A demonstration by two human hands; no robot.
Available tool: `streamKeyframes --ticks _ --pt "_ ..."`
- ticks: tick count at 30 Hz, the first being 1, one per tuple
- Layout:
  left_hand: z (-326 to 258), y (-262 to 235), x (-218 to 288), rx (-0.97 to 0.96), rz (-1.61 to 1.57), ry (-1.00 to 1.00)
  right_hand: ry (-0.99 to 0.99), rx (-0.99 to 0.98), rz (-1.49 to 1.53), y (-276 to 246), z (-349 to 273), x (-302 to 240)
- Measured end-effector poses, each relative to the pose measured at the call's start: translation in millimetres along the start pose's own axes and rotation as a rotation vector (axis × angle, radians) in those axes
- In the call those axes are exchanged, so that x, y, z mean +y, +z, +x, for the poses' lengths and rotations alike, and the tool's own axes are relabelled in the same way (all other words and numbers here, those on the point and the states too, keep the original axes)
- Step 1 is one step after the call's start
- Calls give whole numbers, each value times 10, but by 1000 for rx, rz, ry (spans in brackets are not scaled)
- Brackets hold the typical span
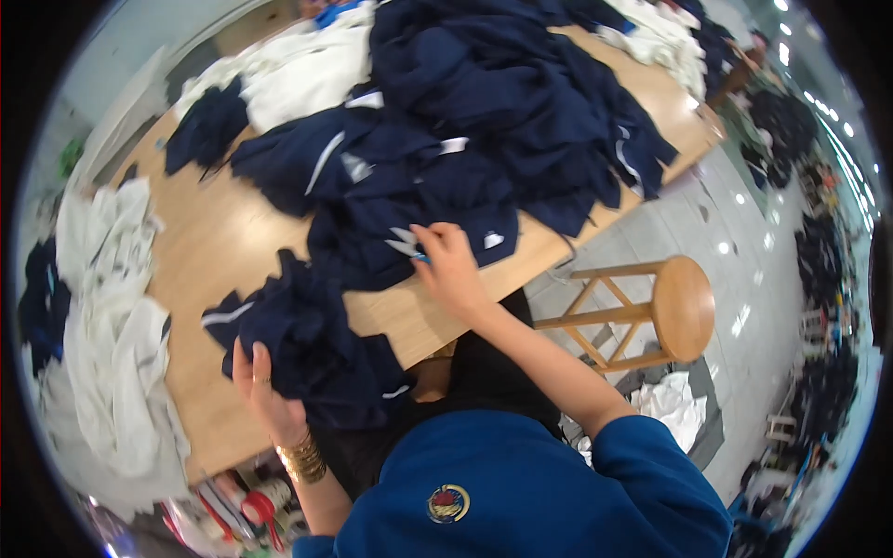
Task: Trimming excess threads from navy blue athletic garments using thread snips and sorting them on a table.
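Observation:
In my right hand [451, 270] is a small pair of scissors [405, 244], its pale blades pointing left over a dark navy garment [372, 232] on the table. A bit of blue shows at the fingers, where the handle is mostly hidden. My left hand [268, 391] rests against the left side of another bunched navy garment [307, 344] with white piping, which hangs over the near table edge. Its visible fingers are stretched out and slightly apart, and a gold bracelet circles the wrist.
A large heap of navy garments [502, 74] covers the far part of the wooden table [209, 251]. White garments [116, 335] lie along the left, more [307, 74] at the back. Right of the table stands a wooden stool [684, 309], with white cloth [670, 405] near its legs.

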State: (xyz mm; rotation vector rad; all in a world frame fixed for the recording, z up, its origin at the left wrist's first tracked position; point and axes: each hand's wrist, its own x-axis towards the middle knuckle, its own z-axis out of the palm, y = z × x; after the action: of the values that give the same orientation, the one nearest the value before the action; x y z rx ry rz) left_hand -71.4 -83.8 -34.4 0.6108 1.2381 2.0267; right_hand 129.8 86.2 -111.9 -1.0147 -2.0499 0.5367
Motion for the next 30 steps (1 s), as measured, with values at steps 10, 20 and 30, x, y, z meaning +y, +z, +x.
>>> streamKeyframes --ticks 10,20,30 --pt "66 166 -57 56 151 37 -81 -24 -130 -71 -102 246" --pt "12 587 -173 -111 576 166 -267 -10 558 -318 128 -980" --pt "-71 755 -113 -134 152 -64 -214 -24 402 -397 218 -1041"
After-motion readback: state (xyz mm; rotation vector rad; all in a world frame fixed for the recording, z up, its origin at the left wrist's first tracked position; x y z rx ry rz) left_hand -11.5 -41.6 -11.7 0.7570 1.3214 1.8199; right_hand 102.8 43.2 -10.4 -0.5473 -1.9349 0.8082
